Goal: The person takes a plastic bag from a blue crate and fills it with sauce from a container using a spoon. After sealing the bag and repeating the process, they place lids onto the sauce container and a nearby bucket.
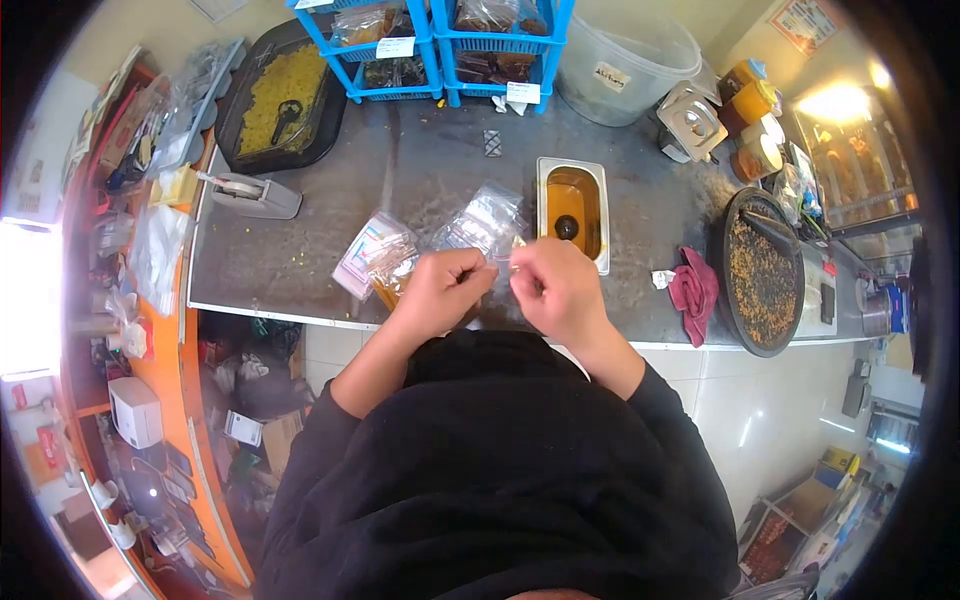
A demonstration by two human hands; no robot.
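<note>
Both hands are raised over the front edge of the dark counter, close together. My left hand (446, 290) is closed in a pinch; what it holds is too small to name. A short gap to the right, my right hand (560, 288) is also closed, with a small shiny bit showing at its fingertips. Just beyond them lies a pile of clear plastic bags (484, 222). Left of my left hand are more packets (376, 252) with printed labels. Behind my right hand stands a metal container (571, 180) of orange-brown liquid with a dark round object in it.
On the counter (330, 215) are a tape dispenser (254, 195), a black tray of yellow food (285, 95), blue racks (440, 50), a clear bucket (625, 60), a red cloth (692, 295) and a round dark pan (762, 275). An orange-edged shelf stands left.
</note>
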